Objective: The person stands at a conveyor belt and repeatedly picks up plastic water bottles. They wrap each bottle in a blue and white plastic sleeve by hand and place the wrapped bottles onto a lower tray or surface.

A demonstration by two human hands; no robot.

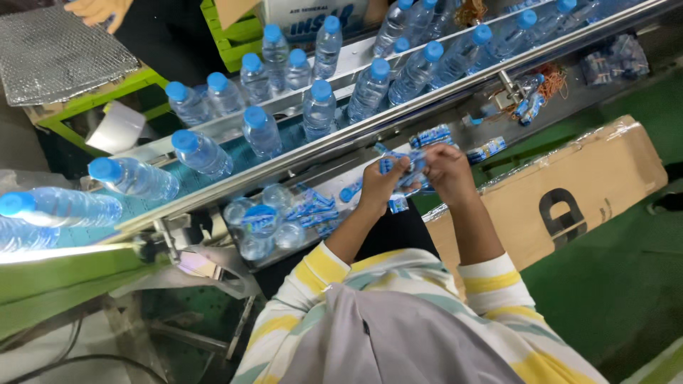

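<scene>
Both hands up at the tray edge, working 1 blue-and-white label strip. Left hand fingers curled, pinching the strip's left end; right hand fingers bent, pinching its right end, so the strip runs between the 2 sets of fingertips. Loose labels and unlabelled bottles lie in the tray just left of and below the left fingers. Conveyor of blue-capped bottles runs just beyond the fingertips. Cardboard box sits right of the right hand.
</scene>
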